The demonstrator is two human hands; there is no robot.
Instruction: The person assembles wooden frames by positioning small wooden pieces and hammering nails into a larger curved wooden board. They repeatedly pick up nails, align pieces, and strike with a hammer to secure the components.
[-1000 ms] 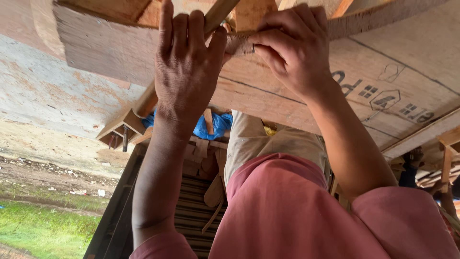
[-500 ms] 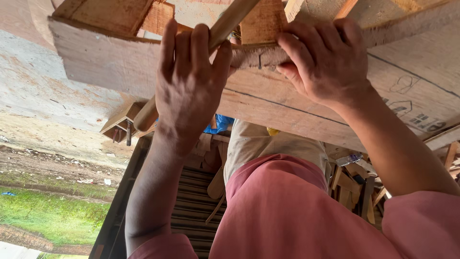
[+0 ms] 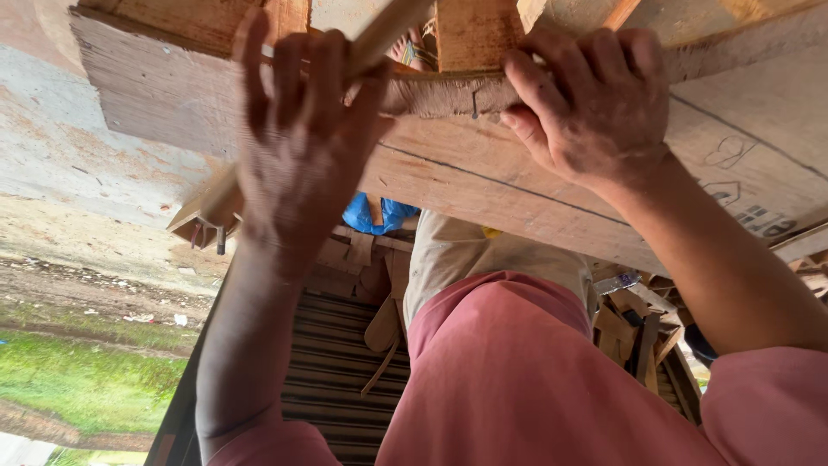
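A: Setting was outdoors: grass strip point(image 3: 78, 388) and bare dirt lay far out past the left hand, with a weathered wall behind it. Wood offcuts point(image 3: 638, 332) were stacked beyond the right forearm.

B: And the hands?

A: Left hand point(image 3: 297, 164) was closed around a slim wooden stick point(image 3: 388, 30), fingers wrapped over it, thumb side toward the other hand. Right hand point(image 3: 595, 108) clamped the rough edge of a wide plank point(image 3: 517, 181), fingertips curled over the top, thumb pressing on the near face.

B: Which way did the stick run from the fingers?

A: Diagonally. Its long axis rose from the left fist toward the upper middle of view, and the lower end came out below the fist near a small wooden bracket point(image 3: 203, 220). The left hand alone held it; the right was just beside it along the plank edge, not touching it.

B: Room to move?

A: Tight above the fingers: an upright wooden block point(image 3: 474, 34) sat between both hands, against the plank edge. A pencil line point(image 3: 483, 177) ran below the knuckles. Open room lay under the wrists, toward the person's pink-clothed lap point(image 3: 517, 371). A blue item point(image 3: 375, 211) showed under the plank; I couldn't tell what it was.
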